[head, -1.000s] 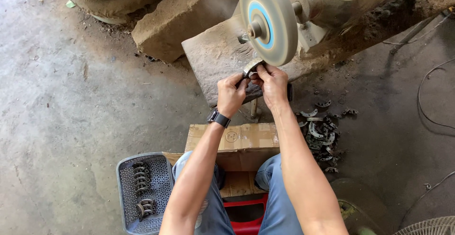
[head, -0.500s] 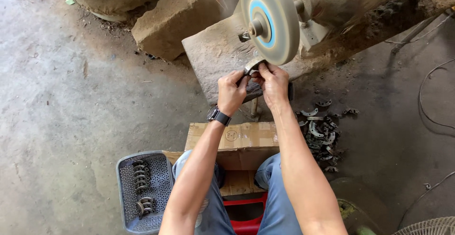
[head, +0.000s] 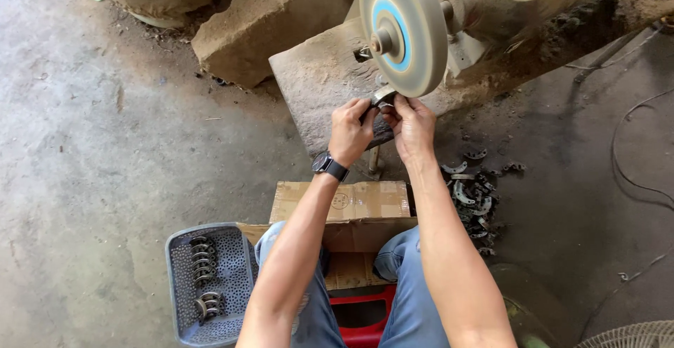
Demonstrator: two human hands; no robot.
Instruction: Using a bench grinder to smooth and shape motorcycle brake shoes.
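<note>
My left hand and my right hand together grip a small curved metal part and hold it up against the lower edge of a round grey buffing wheel with a blue ring around its hub. A dark watch sits on my left wrist. The wheel is mounted on a dusty motor at the top of the view. My fingers cover most of the part.
A grey perforated plastic basket at lower left holds rows of similar curved metal parts. Several more lie in a pile on the concrete floor at right. A cardboard box sits between my knees, and a stone block beyond.
The view has shifted slightly; my hands keep the part pressed at the wheel's lower edge, with no clear change in grip.
</note>
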